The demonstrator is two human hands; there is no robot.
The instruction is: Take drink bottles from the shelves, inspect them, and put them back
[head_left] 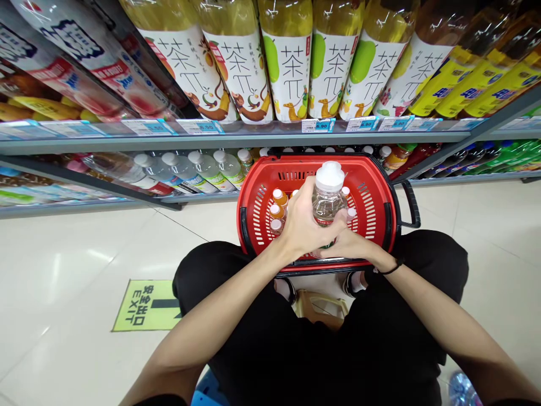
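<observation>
A clear bottle with a white cap [328, 194] stands upright over the red shopping basket [253, 180], held by both hands. My left hand [301, 223] wraps round its left side, and my right hand [344, 239] grips it lower down from the right. The fingers hide most of its label. Inside the basket, small orange bottles with white caps [276, 212] sit left of my left hand. More white caps [350, 213] show at the right behind the held bottle. The basket is in front of my knees, its black handle [409, 206] jutting out at the right.
Large tea bottles [291, 73] line the upper shelf, above price tags [319, 125]. Capped bottles [198, 166] fill the lower shelf behind the basket. A green exit sign [146, 304] is on the tiled floor at the left. Clear plastic bottles [460, 388] lie at the lower right.
</observation>
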